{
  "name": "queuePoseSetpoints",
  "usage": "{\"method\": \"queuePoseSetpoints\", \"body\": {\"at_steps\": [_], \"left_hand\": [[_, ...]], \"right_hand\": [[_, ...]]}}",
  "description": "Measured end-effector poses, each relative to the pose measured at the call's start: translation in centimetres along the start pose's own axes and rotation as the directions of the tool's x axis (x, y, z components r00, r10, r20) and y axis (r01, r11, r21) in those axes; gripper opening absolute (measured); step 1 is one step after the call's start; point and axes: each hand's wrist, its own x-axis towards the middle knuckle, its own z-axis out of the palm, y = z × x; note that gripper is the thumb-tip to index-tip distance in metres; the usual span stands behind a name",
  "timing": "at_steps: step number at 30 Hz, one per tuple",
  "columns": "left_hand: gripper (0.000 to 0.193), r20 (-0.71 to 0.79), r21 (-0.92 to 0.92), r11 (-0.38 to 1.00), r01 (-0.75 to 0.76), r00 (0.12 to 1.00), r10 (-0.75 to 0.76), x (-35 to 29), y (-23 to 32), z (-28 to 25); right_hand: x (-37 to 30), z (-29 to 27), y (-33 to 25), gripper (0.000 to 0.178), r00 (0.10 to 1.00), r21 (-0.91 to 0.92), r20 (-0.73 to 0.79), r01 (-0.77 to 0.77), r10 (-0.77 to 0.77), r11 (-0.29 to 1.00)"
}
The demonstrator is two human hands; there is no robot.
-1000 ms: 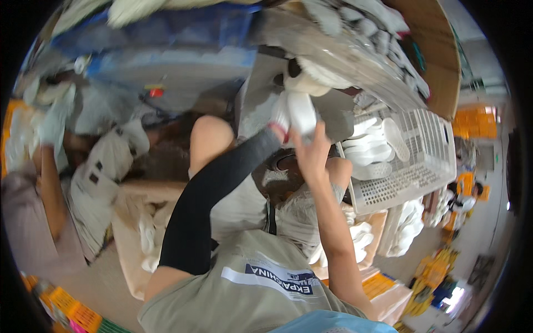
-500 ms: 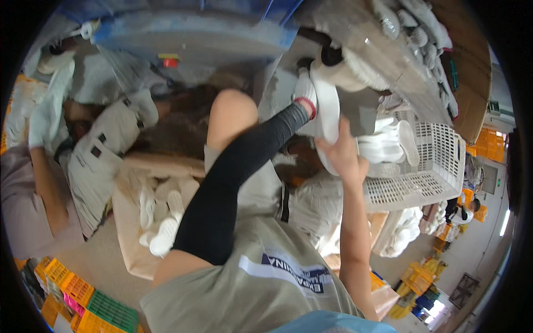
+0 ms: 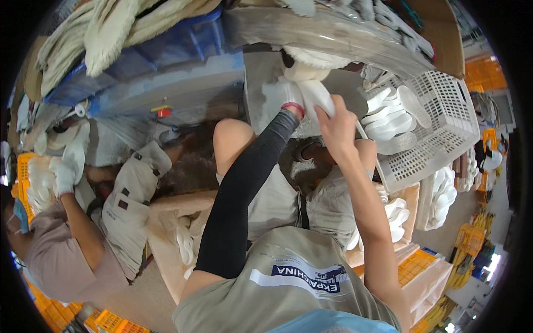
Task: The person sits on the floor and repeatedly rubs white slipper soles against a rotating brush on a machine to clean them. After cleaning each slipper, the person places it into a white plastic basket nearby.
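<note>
A white shoe sole (image 3: 316,95) is held between my two hands, its far end up against a round cream buffing wheel (image 3: 305,72) with a fluffy edge. My left hand (image 3: 284,95), in a white glove with a red cuff, grips the sole from the left; its fingers are blurred. Bare, my right hand (image 3: 337,126) is closed round the near right end of the sole. Just right of that hand, a white perforated basket (image 3: 430,161) holds several white soles (image 3: 391,116).
At left a co-worker's gloved hand (image 3: 65,178) holds a white sole beside another wheel. A blue bin (image 3: 166,41) with fluffy cream strips stands at the far left. A cardboard box (image 3: 438,28) is at far right. Boxes with soles (image 3: 186,244) flank my legs.
The view has shifted, showing more of the blue bin and the co-worker. The sole, still in both hands, has tilted further to the left at its far end, by the wheel.
</note>
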Motion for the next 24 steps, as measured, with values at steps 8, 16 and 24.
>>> {"method": "queuePoseSetpoints", "body": {"at_steps": [8, 16, 24], "left_hand": [[0.040, 0.057, -0.103, 0.992, 0.077, 0.996, -0.072, 0.2, -2.1, -0.2], [0.041, 0.085, 0.016, 0.995, 0.099, 0.991, -0.101, 1.9, 2.0, -0.2], [0.041, 0.344, -0.447, 0.838, 0.313, 0.925, -0.162, -6.2, 3.0, -1.5]], "right_hand": [[2.5, 7.1, 3.1, 0.030, 0.981, -0.026, -0.177, 0.071, -0.075, 0.997], [4.1, 1.5, 1.3, 0.074, 0.852, 0.204, 0.473, -0.355, 0.226, 0.912], [-7.6, -6.5, 1.7, 0.075, 0.722, 0.465, 0.561, -0.679, 0.404, 0.569]]}}
